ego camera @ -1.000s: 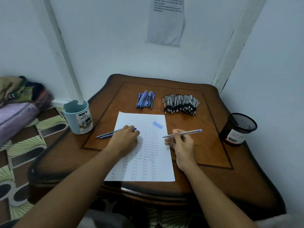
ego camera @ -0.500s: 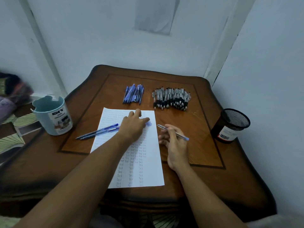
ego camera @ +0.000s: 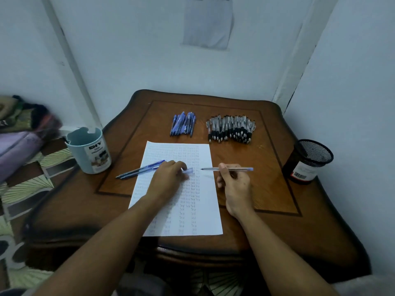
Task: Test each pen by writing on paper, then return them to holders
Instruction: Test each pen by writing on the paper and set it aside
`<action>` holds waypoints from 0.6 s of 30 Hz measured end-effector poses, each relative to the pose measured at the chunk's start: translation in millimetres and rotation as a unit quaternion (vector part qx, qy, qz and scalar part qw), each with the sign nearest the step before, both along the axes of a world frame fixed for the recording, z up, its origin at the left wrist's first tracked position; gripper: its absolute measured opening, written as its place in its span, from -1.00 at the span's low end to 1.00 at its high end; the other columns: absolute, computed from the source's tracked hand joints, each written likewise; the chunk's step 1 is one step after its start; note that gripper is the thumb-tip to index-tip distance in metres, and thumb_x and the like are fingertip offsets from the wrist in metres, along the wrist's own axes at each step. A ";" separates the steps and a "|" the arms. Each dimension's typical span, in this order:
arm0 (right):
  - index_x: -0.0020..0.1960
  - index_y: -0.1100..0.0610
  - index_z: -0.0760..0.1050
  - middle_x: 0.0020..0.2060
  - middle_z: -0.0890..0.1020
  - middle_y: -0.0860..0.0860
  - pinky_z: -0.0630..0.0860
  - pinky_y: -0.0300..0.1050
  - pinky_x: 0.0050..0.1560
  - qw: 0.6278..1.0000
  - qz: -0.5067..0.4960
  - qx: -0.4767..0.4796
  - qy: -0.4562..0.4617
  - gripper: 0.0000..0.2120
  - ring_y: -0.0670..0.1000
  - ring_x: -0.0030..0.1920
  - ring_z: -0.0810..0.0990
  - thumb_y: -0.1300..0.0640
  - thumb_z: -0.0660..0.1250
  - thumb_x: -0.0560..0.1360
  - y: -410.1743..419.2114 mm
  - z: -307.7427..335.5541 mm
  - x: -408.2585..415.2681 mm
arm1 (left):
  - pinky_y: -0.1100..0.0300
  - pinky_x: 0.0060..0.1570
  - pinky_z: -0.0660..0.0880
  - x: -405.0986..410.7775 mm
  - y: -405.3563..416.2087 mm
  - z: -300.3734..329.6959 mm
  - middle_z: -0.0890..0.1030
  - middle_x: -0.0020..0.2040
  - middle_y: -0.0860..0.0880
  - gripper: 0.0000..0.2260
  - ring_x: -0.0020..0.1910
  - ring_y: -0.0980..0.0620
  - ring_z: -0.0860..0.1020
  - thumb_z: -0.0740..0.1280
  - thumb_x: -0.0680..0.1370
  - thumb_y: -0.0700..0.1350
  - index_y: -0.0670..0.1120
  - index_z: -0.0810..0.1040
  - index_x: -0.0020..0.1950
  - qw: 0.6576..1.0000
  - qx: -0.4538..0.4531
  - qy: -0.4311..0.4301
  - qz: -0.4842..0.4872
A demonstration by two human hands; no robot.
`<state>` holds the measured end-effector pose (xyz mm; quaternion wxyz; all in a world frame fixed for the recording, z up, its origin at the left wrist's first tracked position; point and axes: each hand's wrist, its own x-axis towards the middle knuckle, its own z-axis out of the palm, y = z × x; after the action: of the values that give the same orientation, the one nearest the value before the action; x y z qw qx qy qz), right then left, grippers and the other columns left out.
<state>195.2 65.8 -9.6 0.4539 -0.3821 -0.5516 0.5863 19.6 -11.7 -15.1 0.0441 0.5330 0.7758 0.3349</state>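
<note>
A white paper sheet [ego camera: 201, 218] covered in small written words lies on the wooden table [ego camera: 275, 189]. My right hand [ego camera: 235, 184] pinches a clear pen [ego camera: 235, 168] with a blue end, lying level, its tip pointing left over the paper's right edge. My left hand [ego camera: 168, 178] rests on the paper and pinches a pale blue pen cap [ego camera: 188, 170] at its fingertips. Two blue pens [ego camera: 139, 169] lie across the sheet's left edge. At the back lie a heap of blue pens [ego camera: 183, 124] and a bigger heap of clear black-grip pens [ego camera: 230, 129].
A light blue holder cup [ego camera: 89, 152] stands at the table's left edge. A black mesh holder [ego camera: 307, 162] stands at the right edge, near the wall. Folded cloth [ego camera: 19, 133] lies on the floor to the left. Walls close in behind and to the right.
My left hand reached up to the blue cap on the paper, took it and drew it back. My right hand turned its pen until it lay level, tip pointing left.
</note>
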 end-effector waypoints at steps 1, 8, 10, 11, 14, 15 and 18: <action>-0.04 0.18 0.55 -0.33 0.61 0.03 0.50 -0.11 -0.28 1.000 0.005 0.002 0.005 -0.90 -0.02 -0.33 0.53 0.14 0.35 0.60 -0.4 0.3 -0.2 | 0.16 -0.12 0.37 -1.6 -6.1 -2.0 0.64 -0.08 -0.06 -0.86 -0.02 -0.04 0.52 0.44 0.54 -0.14 -0.13 0.64 0.07 1.000 0.012 -0.010 0.004; 0.02 0.19 0.52 -0.30 0.64 0.09 0.53 -0.05 -0.24 0.999 0.033 -0.013 0.029 -0.96 0.06 -0.29 0.57 0.23 0.36 0.58 0.3 -0.9 -0.8 | 0.04 -0.11 0.50 -5.2 -25.1 -8.1 0.66 -0.20 -0.09 -0.90 -0.10 -0.11 0.59 0.45 0.50 -0.23 -0.19 0.67 0.00 0.998 0.055 -0.014 -0.019; 0.07 0.12 0.41 -0.29 0.65 0.11 0.56 -0.10 -0.27 0.998 0.026 -0.017 0.047 -0.81 0.07 -0.29 0.59 0.28 0.38 0.55 -1.7 1.4 -1.6 | 0.00 -0.08 0.54 -5.5 -25.8 -9.5 0.66 -0.18 -0.10 -0.89 -0.10 -0.13 0.61 0.43 0.51 -0.28 -0.22 0.67 0.01 0.997 0.067 -0.017 -0.022; 0.09 0.09 0.36 -0.28 0.66 0.12 0.57 -0.13 -0.27 0.998 0.023 -0.015 0.048 -0.73 0.07 -0.29 0.60 0.30 0.40 0.54 -2.1 2.0 -1.9 | 0.00 -0.07 0.56 -4.9 -25.7 -10.6 0.65 -0.17 -0.11 -0.89 -0.11 -0.12 0.62 0.42 0.51 -0.30 -0.23 0.68 0.02 0.997 0.074 -0.019 -0.027; 0.15 0.02 0.24 -0.24 0.67 0.17 0.54 -0.16 -0.26 0.999 0.020 -0.007 0.034 -0.59 0.03 -0.33 0.58 0.30 0.42 0.52 -3.6 2.8 -2.4 | 0.16 -0.08 0.53 -1.7 -23.2 -10.6 0.64 -0.16 -0.11 -0.88 -0.12 -0.06 0.61 0.42 0.51 -0.34 -0.25 0.68 0.02 0.995 0.088 -0.019 -0.032; 0.16 0.01 0.22 -0.24 0.68 0.19 0.53 -0.16 -0.25 0.999 0.019 -0.006 0.033 -0.56 0.02 -0.33 0.57 0.30 0.42 0.52 -4.1 3.5 -2.4 | 0.21 -0.11 0.48 -0.7 -22.4 -9.8 0.64 -0.17 -0.10 -0.88 -0.12 -0.06 0.59 0.44 0.49 -0.32 -0.24 0.69 0.01 0.995 0.090 -0.010 -0.031; 0.20 0.00 0.18 -0.22 0.69 0.20 0.51 -0.19 -0.26 0.999 0.016 0.001 0.029 -0.51 0.02 -0.35 0.55 0.28 0.43 0.51 -5.3 4.2 -2.3 | 0.25 -0.11 0.37 0.4 -20.2 -9.2 0.64 -0.17 -0.08 -0.88 -0.10 -0.06 0.54 0.49 0.46 -0.27 -0.22 0.70 -0.02 0.995 0.095 0.012 -0.035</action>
<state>192.9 60.5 -5.3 0.4605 -0.3554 -0.5451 0.6037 20.0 -31.9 -24.3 -0.0040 0.5656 0.7218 0.3989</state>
